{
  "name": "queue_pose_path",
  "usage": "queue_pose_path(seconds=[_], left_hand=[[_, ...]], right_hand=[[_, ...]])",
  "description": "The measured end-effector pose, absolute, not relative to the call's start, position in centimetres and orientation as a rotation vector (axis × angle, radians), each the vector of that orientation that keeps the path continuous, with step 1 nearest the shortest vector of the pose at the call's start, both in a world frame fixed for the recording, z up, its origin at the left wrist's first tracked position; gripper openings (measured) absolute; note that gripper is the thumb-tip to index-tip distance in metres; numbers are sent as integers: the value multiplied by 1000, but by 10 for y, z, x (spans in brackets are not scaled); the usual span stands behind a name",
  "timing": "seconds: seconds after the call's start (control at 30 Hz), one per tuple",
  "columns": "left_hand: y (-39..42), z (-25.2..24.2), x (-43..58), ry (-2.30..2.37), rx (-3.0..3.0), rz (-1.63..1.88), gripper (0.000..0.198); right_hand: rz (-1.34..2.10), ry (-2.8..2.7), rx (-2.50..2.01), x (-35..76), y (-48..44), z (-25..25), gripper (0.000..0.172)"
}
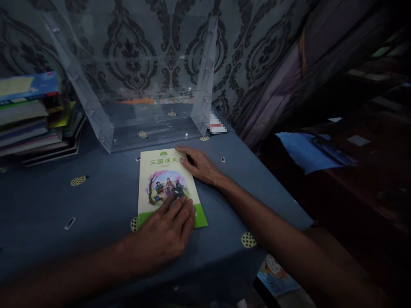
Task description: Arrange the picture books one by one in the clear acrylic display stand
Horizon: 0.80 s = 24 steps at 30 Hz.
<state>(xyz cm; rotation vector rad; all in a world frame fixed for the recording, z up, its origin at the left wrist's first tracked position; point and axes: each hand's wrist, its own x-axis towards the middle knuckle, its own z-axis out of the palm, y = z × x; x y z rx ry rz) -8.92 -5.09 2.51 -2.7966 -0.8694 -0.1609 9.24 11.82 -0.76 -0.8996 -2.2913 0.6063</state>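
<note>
A thin paperback book (146,182) with a pale cover, a green lower band and a picture of robed figures lies face up on the blue tablecloth. My left hand (167,226) rests flat across the lower part of the cover, with its fingers stretched out over the bottom of the picture. At the upper right edge of the book is my right hand (199,164); its index finger reaches along the top corner and its thumb touches the cover. Neither hand is wrapped round the book.
Behind the book stands a clear acrylic rack (107,136). A stack of books (28,124) is at the left. The tablecloth (102,188) drops at the table's right edge. Beyond it hangs a purple curtain (272,102), with a blue sheet (308,152) lower down.
</note>
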Motion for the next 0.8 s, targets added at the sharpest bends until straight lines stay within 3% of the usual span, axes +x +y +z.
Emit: queue_pose_path(seconds=[0.27,0.63,0.8], left_hand=[[-50,32,-85,-868,-2764,-152,36],[-42,29,-96,-845,-2806,-603,25],[-23,26,-134,-1175,-2727,-629,28]], right_hand=[[483,-2446,-948,91,102,-6,44],[494,-2582,-918,123,22,4,50],[582,-2560,-914,132,5,8,58]])
